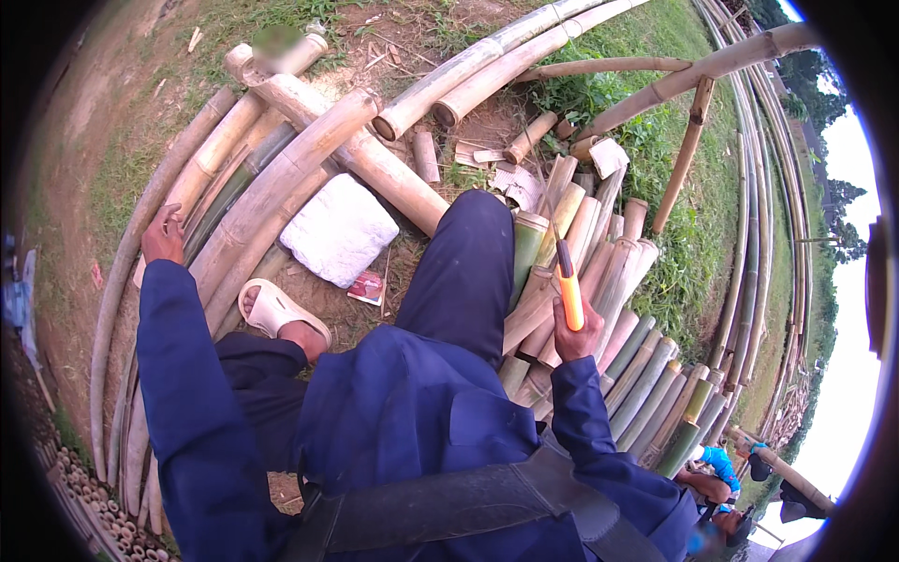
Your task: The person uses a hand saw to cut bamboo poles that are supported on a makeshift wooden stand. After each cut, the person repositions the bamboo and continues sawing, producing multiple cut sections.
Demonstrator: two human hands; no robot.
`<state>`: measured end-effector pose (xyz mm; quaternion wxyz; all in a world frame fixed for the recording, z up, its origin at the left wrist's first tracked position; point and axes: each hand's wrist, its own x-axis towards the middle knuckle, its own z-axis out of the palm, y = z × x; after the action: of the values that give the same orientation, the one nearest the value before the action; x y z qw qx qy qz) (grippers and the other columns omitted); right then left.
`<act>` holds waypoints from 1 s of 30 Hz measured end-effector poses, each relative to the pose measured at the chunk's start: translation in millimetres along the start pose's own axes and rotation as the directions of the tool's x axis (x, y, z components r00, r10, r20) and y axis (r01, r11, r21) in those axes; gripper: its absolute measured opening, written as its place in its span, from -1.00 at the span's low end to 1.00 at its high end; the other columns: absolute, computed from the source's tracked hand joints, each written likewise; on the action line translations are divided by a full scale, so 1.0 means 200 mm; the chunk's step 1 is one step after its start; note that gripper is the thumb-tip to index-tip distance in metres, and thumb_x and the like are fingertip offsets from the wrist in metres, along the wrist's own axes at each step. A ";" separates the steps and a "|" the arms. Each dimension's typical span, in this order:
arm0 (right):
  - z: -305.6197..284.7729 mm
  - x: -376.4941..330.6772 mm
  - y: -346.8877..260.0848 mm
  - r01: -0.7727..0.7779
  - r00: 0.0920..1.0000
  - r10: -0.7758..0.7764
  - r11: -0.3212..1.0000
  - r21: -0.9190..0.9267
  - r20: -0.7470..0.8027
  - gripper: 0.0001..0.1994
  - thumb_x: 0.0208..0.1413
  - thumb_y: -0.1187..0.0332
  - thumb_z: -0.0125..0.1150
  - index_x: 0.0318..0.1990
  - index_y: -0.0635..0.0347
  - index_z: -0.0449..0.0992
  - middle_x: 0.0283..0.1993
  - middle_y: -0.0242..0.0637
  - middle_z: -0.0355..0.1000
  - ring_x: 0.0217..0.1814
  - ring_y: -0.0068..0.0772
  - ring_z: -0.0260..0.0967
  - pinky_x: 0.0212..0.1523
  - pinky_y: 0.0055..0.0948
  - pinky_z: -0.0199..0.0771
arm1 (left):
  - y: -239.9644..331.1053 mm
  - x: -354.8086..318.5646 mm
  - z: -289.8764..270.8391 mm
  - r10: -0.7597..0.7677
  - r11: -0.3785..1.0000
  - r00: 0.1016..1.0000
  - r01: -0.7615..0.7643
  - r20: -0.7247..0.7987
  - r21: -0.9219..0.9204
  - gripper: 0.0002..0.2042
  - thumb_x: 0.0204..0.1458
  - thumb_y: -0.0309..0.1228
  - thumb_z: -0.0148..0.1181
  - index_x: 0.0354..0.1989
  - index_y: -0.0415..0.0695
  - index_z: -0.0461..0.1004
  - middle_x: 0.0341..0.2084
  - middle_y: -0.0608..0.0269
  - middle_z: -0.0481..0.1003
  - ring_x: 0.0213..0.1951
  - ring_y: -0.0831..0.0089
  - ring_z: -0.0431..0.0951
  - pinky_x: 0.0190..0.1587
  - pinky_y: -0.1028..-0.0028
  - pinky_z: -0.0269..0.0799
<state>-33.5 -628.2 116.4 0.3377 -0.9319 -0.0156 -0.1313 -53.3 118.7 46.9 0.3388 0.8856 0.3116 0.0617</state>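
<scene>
My left hand (164, 235) is at the far left, its fingers curled over the edge of a pale bamboo pole (208, 161) in a bundle of long poles. In my right hand (578, 330) is an orange-handled tool (568, 298) pointing away from me. Its narrow dark blade shows edge-on, so its exact kind is unclear. Beneath and beside that hand lies a stack of short cut bamboo pieces (646, 370), green and tan. A thick bamboo log (393, 178) runs crosswise under the upper ends of the left poles, reaching my knee.
A white block-like sack (340, 230) lies by my sandalled foot (279, 314), with a small red packet (367, 288) beside it. Long bamboo poles (510, 42) stretch away ahead. A raised bamboo rail (702, 80) stands at right on a post. Another person (719, 468) is at lower right.
</scene>
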 end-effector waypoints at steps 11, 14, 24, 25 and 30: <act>0.57 -0.02 0.48 0.247 0.946 -0.165 0.923 -0.294 0.279 -0.80 0.01 0.35 0.33 -0.24 0.15 0.47 -0.36 -0.04 0.50 -0.26 0.06 0.52 -0.21 -0.03 0.49 | 0.36 -0.67 -0.66 0.069 0.996 0.989 -0.062 0.133 -0.057 -0.48 0.22 -0.16 0.24 0.25 -0.24 0.42 -0.02 -0.01 0.58 0.03 0.33 0.56 0.19 0.36 0.37; 0.59 0.04 0.35 0.112 0.871 0.061 0.941 -0.319 0.488 -0.70 0.08 0.28 0.30 -0.06 0.11 0.44 -0.24 -0.02 0.55 -0.14 0.06 0.54 -0.13 0.00 0.49 | 0.27 -0.90 -0.60 0.023 0.943 0.929 0.103 0.370 -0.318 -0.46 0.24 -0.14 0.20 0.24 -0.31 0.40 -0.01 -0.05 0.58 0.03 0.33 0.58 0.16 0.40 0.40; 0.45 0.64 -0.32 0.090 0.918 -0.131 0.988 0.125 0.375 -0.87 0.17 0.45 0.27 -0.16 0.26 0.60 -0.32 -0.24 0.61 -0.38 -0.41 0.57 -0.26 -0.42 0.54 | -0.19 -0.96 -0.26 -0.388 0.757 0.899 0.438 0.205 -0.485 -0.59 0.23 -0.24 0.25 0.12 -0.30 0.47 -0.17 0.05 0.64 -0.10 0.39 0.63 0.00 0.43 0.50; 0.57 0.67 -0.36 0.018 0.922 -0.143 0.944 0.329 0.359 -0.86 0.20 0.43 0.26 -0.15 0.30 0.60 -0.31 -0.26 0.59 -0.28 -0.48 0.55 -0.19 -0.44 0.53 | -0.19 -0.89 -0.17 -0.416 0.768 0.887 0.461 0.199 -0.445 -0.60 0.20 -0.26 0.28 0.11 -0.27 0.48 -0.19 0.08 0.64 -0.12 0.39 0.63 -0.01 0.41 0.50; 1.37 0.90 -0.68 -0.109 0.841 -0.202 0.845 0.524 0.501 -0.49 0.26 0.24 0.31 0.24 0.40 0.41 0.08 -0.09 0.53 0.02 -0.40 0.52 -0.01 -0.48 0.54 | -0.47 -0.79 0.11 -0.427 0.826 0.866 0.491 0.260 -0.278 -0.58 0.13 -0.23 0.38 0.07 -0.19 0.49 -0.20 0.14 0.61 -0.14 0.39 0.61 -0.04 0.38 0.50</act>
<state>187.4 -360.8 45.2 0.5609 -0.7988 -0.1692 0.1366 -220.4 66.2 -13.4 0.5167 0.7150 0.4679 -0.0532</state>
